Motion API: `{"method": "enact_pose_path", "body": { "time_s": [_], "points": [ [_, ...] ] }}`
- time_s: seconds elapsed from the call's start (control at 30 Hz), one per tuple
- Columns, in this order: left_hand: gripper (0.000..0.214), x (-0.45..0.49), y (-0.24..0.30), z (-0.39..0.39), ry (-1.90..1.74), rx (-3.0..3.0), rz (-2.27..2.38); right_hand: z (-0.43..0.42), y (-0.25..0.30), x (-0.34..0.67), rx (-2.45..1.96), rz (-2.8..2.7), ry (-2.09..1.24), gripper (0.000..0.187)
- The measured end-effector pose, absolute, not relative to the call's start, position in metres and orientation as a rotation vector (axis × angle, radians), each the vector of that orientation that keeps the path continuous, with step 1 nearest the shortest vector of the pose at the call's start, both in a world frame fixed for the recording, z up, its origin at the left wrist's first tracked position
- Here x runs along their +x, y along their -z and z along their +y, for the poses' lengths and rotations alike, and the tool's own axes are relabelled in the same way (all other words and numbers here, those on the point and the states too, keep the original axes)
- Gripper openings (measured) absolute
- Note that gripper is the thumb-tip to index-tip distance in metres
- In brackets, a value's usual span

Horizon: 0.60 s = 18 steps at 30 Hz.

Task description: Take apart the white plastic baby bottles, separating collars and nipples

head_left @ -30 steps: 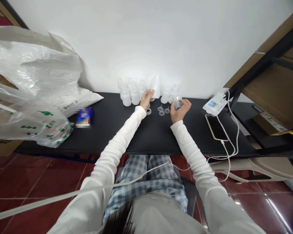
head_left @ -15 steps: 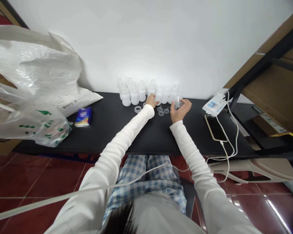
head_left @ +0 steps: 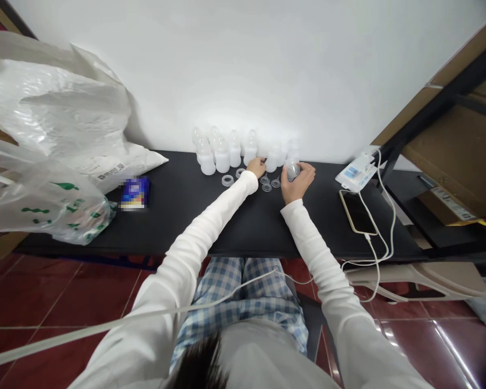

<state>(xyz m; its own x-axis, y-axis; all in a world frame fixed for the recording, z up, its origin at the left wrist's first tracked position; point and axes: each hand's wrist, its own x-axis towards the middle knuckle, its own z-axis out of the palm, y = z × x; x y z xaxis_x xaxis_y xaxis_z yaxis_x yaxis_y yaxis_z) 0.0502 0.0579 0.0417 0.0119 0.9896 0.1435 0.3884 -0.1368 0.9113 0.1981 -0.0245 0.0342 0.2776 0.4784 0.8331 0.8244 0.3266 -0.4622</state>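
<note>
A smooth white wall (head_left: 243, 65) is seen behind the long black flat-topped table (head_left: 227, 227); below the table, a glossy dark-red tiled floor (head_left: 85, 297) is streaked with reflected light. By the table's right end, a black metal rack (head_left: 429, 113) and a beige plastic stool (head_left: 449, 275) are placed.

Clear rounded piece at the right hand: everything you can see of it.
The clear rounded piece looks like smooth, see-through plastic, dome- or cup-shaped, with pale glints. The right hand holds it from the sides, partly covering its edges. It is in front of the pale bottles at their right end, and right of the small clear discs. Its exact tilt, and whether it touches the table, can't be told.
</note>
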Motion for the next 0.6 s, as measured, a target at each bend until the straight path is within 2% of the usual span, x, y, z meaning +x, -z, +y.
{"method": "enact_pose_path", "body": {
  "time_s": [0.2,0.4,0.6],
  "points": [
    [0.02,0.033,-0.05,0.007,-1.382,1.558,1.087,-0.025,-0.03,0.192,-1.312,-1.497,0.29,0.042],
    [0.041,0.022,-0.033,-0.033,-1.349,1.632,0.851,-0.028,-0.02,0.18,-1.187,-1.668,0.182,0.041],
    [0.04,0.017,-0.021,-0.035,-1.345,1.579,0.864,-0.031,-0.016,0.178,-1.199,-1.667,0.001,0.039]
  ]
}}
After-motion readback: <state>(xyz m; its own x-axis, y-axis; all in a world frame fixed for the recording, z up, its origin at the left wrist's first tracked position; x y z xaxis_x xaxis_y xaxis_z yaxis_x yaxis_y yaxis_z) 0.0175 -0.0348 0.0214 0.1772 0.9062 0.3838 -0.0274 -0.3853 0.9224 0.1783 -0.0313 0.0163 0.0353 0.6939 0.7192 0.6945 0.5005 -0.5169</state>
